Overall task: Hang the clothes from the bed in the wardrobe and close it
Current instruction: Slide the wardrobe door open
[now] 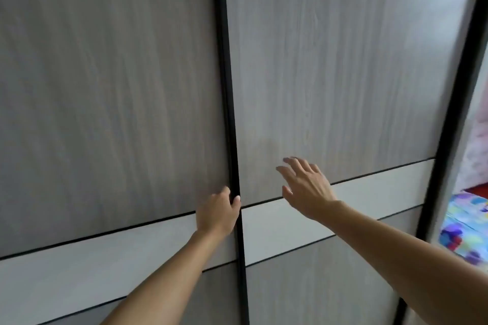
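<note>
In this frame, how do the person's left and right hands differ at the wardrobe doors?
The left hand curls its fingers round the black edge strip where the two doors meet; the right hand has its fingers straight and spread, gripping nothing. The left hand is at the seam, while the right hand is in front of the right door; whether it touches the panel cannot be told. Both are bare and reach forward to the wardrobe.

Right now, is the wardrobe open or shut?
Looks shut: left door and right door meet at the black strip the left hand grips; no interior visible.
</note>
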`<act>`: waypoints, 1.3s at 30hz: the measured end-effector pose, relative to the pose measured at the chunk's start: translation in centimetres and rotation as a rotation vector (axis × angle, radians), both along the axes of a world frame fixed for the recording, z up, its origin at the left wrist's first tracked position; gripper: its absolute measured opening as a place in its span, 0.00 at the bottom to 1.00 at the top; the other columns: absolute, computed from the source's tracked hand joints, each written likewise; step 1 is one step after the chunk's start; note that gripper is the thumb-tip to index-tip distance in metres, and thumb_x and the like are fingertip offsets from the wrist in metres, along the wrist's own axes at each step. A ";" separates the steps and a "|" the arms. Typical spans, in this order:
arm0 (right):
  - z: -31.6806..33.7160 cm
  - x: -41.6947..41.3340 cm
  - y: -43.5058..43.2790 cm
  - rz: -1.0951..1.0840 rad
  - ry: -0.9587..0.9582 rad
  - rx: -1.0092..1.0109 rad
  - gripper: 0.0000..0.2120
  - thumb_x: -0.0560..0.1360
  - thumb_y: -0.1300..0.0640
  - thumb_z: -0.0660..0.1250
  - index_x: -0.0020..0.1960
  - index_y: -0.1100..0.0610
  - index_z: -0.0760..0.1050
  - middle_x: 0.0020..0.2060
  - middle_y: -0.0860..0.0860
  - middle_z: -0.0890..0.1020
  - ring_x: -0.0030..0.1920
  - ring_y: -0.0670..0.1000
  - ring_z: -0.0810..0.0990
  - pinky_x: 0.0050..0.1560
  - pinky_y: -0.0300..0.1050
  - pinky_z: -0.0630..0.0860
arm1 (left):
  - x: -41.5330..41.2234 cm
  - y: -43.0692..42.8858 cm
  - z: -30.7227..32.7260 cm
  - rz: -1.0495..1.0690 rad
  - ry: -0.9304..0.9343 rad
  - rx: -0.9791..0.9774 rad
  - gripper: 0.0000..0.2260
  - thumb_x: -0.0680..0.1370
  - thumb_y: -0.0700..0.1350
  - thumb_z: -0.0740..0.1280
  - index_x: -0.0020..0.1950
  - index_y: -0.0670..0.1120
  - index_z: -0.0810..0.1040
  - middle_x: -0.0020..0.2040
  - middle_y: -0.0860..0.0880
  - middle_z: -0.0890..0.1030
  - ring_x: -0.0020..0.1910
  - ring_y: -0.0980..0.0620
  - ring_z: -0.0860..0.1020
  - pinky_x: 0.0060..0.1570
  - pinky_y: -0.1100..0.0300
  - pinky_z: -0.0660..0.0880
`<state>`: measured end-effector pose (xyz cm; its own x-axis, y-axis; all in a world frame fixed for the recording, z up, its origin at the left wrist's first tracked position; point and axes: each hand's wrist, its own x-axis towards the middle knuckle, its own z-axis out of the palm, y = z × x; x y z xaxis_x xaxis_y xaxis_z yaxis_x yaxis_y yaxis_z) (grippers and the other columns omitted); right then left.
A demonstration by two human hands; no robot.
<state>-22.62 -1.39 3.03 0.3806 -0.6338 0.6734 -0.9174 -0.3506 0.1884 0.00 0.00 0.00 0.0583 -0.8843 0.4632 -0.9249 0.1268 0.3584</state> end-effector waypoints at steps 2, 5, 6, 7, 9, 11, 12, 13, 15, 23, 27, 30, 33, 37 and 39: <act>0.1 -0.2 -2.1 0.049 0.034 -0.068 0.25 0.68 0.54 0.72 0.65 0.56 0.74 0.67 0.59 0.74 0.68 0.61 0.71 0.59 0.56 0.74 | -0.7 -1.5 -0.2 0.051 -0.023 -0.003 0.16 0.80 0.58 0.56 0.43 0.46 0.67 0.42 0.44 0.80 0.43 0.41 0.78 0.40 0.53 0.75; -0.6 -0.1 -5.2 0.159 0.098 -0.202 0.27 0.69 0.56 0.70 0.68 0.55 0.72 0.73 0.60 0.66 0.74 0.61 0.62 0.65 0.59 0.69 | -1.2 -2.8 -0.8 0.142 -0.098 -0.027 0.19 0.79 0.63 0.54 0.42 0.47 0.66 0.40 0.45 0.80 0.42 0.41 0.79 0.39 0.53 0.73; -1.1 -0.1 -6.2 0.206 0.099 -0.236 0.28 0.69 0.57 0.70 0.68 0.55 0.72 0.74 0.60 0.64 0.75 0.62 0.60 0.67 0.60 0.67 | -1.3 -3.0 -1.1 0.158 -0.130 -0.042 0.20 0.79 0.63 0.54 0.42 0.47 0.67 0.39 0.45 0.80 0.41 0.41 0.79 0.38 0.53 0.73; -1.6 -0.2 -7.1 0.245 0.092 -0.264 0.29 0.68 0.57 0.70 0.69 0.54 0.72 0.75 0.61 0.62 0.76 0.62 0.58 0.68 0.61 0.65 | -1.2 -3.1 -1.4 0.179 -0.164 -0.060 0.20 0.79 0.64 0.53 0.42 0.47 0.68 0.38 0.46 0.80 0.40 0.42 0.79 0.37 0.54 0.72; -2.5 -0.5 -8.8 0.321 0.070 -0.322 0.30 0.69 0.57 0.70 0.70 0.53 0.72 0.76 0.60 0.60 0.77 0.63 0.55 0.70 0.62 0.62 | -1.0 -3.2 -1.8 0.206 -0.183 -0.087 0.22 0.78 0.64 0.53 0.39 0.47 0.67 0.35 0.47 0.80 0.37 0.42 0.79 0.34 0.55 0.72; -3.2 -0.6 -10.1 0.412 0.052 -0.361 0.28 0.70 0.56 0.69 0.70 0.53 0.72 0.75 0.60 0.62 0.76 0.63 0.56 0.71 0.63 0.61 | -0.8 -3.1 -2.3 0.235 -0.180 -0.110 0.23 0.77 0.66 0.52 0.36 0.48 0.66 0.32 0.47 0.80 0.34 0.42 0.79 0.31 0.56 0.70; -3.6 -0.6 -10.6 0.453 0.039 -0.378 0.27 0.71 0.56 0.69 0.70 0.53 0.73 0.75 0.60 0.62 0.76 0.63 0.57 0.71 0.64 0.61 | -0.8 -3.0 -2.4 0.253 -0.185 -0.124 0.24 0.75 0.67 0.51 0.34 0.48 0.66 0.31 0.48 0.79 0.33 0.42 0.78 0.29 0.57 0.68; -3.8 -0.4 -10.9 0.484 0.025 -0.386 0.25 0.72 0.55 0.68 0.69 0.53 0.73 0.75 0.60 0.63 0.76 0.63 0.58 0.71 0.64 0.60 | -0.7 -3.1 -2.7 0.273 -0.186 -0.139 0.25 0.74 0.68 0.50 0.33 0.48 0.66 0.29 0.48 0.79 0.32 0.42 0.78 0.28 0.58 0.66; -4.2 0.2 -11.3 0.537 -0.007 -0.390 0.23 0.74 0.54 0.67 0.69 0.53 0.74 0.74 0.60 0.63 0.76 0.63 0.59 0.71 0.64 0.60 | -0.8 -2.8 -2.8 0.304 -0.185 -0.143 0.25 0.73 0.68 0.48 0.32 0.48 0.65 0.28 0.48 0.78 0.30 0.43 0.77 0.27 0.59 0.63; -4.2 3.6 -10.6 0.652 -0.031 -0.393 0.22 0.74 0.54 0.66 0.68 0.53 0.75 0.74 0.58 0.65 0.76 0.62 0.59 0.72 0.63 0.58 | 1.3 -0.6 -2.3 0.412 -0.241 -0.097 0.24 0.77 0.65 0.55 0.30 0.49 0.65 0.26 0.49 0.76 0.27 0.44 0.76 0.27 0.60 0.62; -3.9 6.4 -9.8 0.688 -0.001 -0.399 0.23 0.73 0.55 0.68 0.68 0.53 0.75 0.74 0.57 0.65 0.76 0.61 0.60 0.72 0.62 0.60 | 3.8 0.8 -1.9 0.494 -0.217 -0.033 0.26 0.78 0.65 0.56 0.29 0.47 0.65 0.28 0.48 0.77 0.30 0.44 0.76 0.29 0.57 0.68; -3.7 9.2 -8.8 0.687 0.007 -0.390 0.22 0.74 0.55 0.67 0.67 0.53 0.75 0.74 0.57 0.65 0.76 0.61 0.60 0.72 0.62 0.59 | 6.2 2.0 -1.5 0.519 -0.216 0.006 0.26 0.79 0.64 0.54 0.29 0.47 0.65 0.27 0.50 0.74 0.29 0.46 0.73 0.31 0.57 0.69; -3.6 12.3 -7.2 0.670 0.018 -0.378 0.20 0.76 0.55 0.64 0.67 0.54 0.75 0.74 0.58 0.65 0.76 0.61 0.59 0.72 0.63 0.59 | 9.3 3.2 -1.0 0.501 -0.225 0.029 0.26 0.79 0.63 0.54 0.28 0.47 0.65 0.25 0.52 0.70 0.27 0.47 0.73 0.30 0.58 0.69; -3.5 16.6 -5.3 0.624 0.055 -0.352 0.21 0.75 0.55 0.65 0.68 0.54 0.74 0.75 0.57 0.64 0.77 0.60 0.57 0.73 0.62 0.58 | 13.9 4.7 -0.4 0.486 -0.274 0.066 0.26 0.79 0.63 0.54 0.28 0.47 0.64 0.25 0.52 0.69 0.28 0.47 0.74 0.29 0.59 0.67; -3.3 18.9 -4.2 0.596 0.070 -0.335 0.23 0.73 0.56 0.67 0.68 0.55 0.73 0.76 0.56 0.63 0.77 0.60 0.56 0.73 0.62 0.58 | 16.2 5.6 -0.2 0.484 -0.301 0.075 0.25 0.80 0.62 0.54 0.29 0.48 0.64 0.26 0.53 0.68 0.29 0.48 0.73 0.30 0.59 0.65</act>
<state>-3.76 -5.55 -0.28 0.6497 -0.0643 0.7574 -0.5674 -0.7041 0.4269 16.19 5.57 -0.16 0.3399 -0.8210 0.4587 -0.9340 -0.3517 0.0624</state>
